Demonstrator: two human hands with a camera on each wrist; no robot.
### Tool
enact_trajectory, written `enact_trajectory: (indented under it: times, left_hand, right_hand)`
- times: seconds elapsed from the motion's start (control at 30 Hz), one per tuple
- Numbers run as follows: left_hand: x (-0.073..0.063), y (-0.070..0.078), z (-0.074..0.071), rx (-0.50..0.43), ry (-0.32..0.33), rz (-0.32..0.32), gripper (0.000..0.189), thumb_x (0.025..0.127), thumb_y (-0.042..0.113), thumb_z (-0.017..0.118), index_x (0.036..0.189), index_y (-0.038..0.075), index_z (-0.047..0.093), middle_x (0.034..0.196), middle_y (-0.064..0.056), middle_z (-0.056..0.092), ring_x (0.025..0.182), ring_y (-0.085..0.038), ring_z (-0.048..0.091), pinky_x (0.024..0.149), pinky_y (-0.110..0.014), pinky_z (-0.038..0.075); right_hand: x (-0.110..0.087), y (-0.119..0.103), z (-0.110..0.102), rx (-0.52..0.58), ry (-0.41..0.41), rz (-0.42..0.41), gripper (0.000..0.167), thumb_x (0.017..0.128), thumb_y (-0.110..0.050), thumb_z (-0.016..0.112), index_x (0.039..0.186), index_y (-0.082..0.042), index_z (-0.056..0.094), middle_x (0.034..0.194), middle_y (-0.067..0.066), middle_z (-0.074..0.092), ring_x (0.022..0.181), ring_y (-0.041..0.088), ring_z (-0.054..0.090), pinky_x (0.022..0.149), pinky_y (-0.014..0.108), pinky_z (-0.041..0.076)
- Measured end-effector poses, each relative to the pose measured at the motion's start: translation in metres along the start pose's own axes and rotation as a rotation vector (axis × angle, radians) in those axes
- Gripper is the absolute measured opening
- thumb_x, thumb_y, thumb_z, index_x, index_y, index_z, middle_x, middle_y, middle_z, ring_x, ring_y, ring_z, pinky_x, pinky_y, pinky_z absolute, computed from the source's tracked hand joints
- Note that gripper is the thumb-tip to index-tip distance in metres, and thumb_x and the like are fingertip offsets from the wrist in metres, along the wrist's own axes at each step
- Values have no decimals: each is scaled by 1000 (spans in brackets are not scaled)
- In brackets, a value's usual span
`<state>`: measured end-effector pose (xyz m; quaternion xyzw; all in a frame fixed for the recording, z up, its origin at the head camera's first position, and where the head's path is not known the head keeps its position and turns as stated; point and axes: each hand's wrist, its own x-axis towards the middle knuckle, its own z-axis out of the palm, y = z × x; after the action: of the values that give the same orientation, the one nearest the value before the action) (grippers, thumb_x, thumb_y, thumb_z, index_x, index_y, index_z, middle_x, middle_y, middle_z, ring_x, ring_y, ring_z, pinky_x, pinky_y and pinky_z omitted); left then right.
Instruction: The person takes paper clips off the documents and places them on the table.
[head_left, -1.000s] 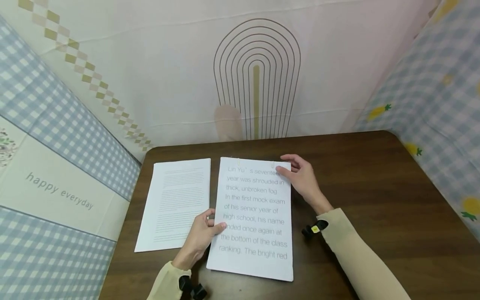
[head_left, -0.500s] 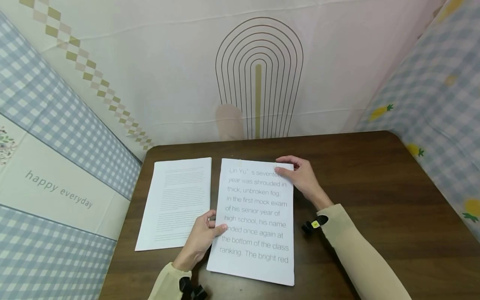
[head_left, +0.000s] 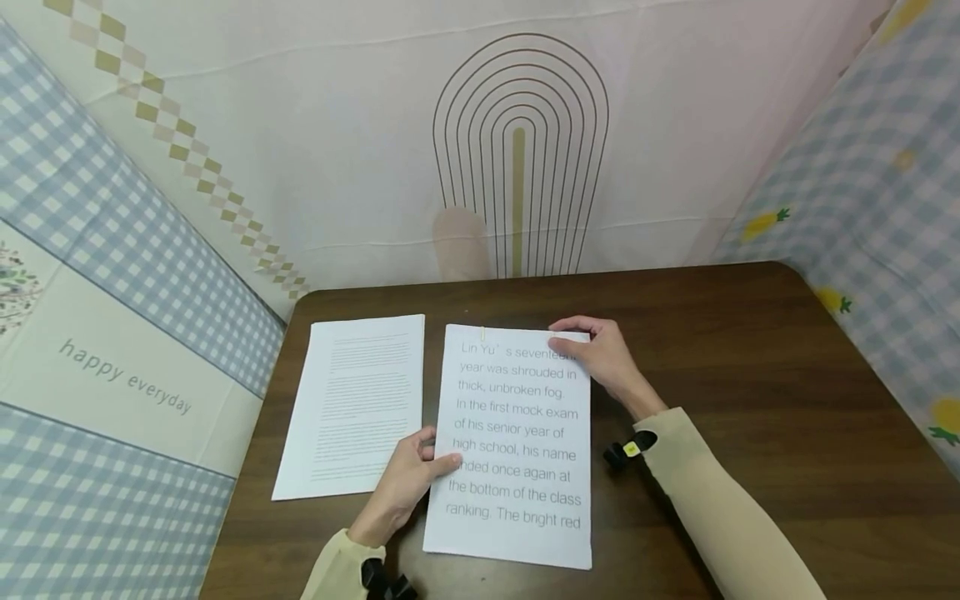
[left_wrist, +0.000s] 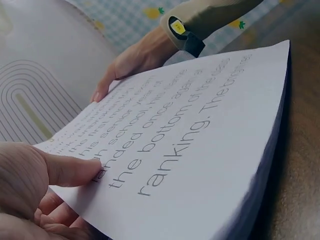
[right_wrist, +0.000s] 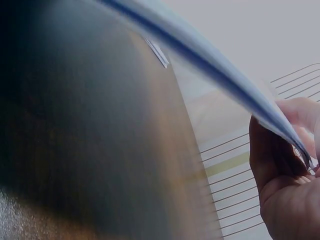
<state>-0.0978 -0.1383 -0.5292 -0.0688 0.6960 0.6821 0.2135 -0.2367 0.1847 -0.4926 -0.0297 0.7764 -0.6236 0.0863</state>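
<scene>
A stack of white paper sheets (head_left: pixel 517 450) with large printed text is held above the table, between both hands. At its left edge my left hand (head_left: pixel 408 475) grips it, the thumb on top and the fingers underneath, as the left wrist view shows. My right hand (head_left: pixel 603 354) pinches the top right corner, thumb over the printed face. A small paper clip (head_left: pixel 483 334) sits on the top edge; another spot near the right thumb is mostly covered. In the right wrist view the stack (right_wrist: pixel 215 65) appears edge-on, with a gap between it and the table.
A second stack of paper (head_left: pixel 367 408) with small print lies on the brown wooden table (head_left: pixel 750 400), left of the held one. A white cloth (head_left: pixel 337 150) with an arch pattern hangs behind. Blue checked cloths (head_left: pixel 150 208) flank both sides.
The held stack has shifted slightly right and down in the head view, both hands keeping their grip. The right thumb now covers more of the far clip. The other stack stays put.
</scene>
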Motion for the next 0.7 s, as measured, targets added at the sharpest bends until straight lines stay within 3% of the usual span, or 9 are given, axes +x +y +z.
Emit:
enact_trajectory:
  times: [0.33,0.7]
  left_hand:
    - [5,4,0,40,-17,16,43,104,11,70,144,-2,61,112,-19,84,94,-30,85,83,-39,70]
    - [4,5,4,20,-27,33,41,104,6,69,143,-4,60,107,-19,84,90,-27,85,80,-39,70]
  right_hand:
    - [-4,0,3,22,-26,3,29,98,-12,82,124,-2,77,105,15,82,73,20,82,64,32,68]
    - [-2,2,5,-23,7,20,26,98,-12,82,122,-4,78,115,22,79,75,20,80,67,30,67]
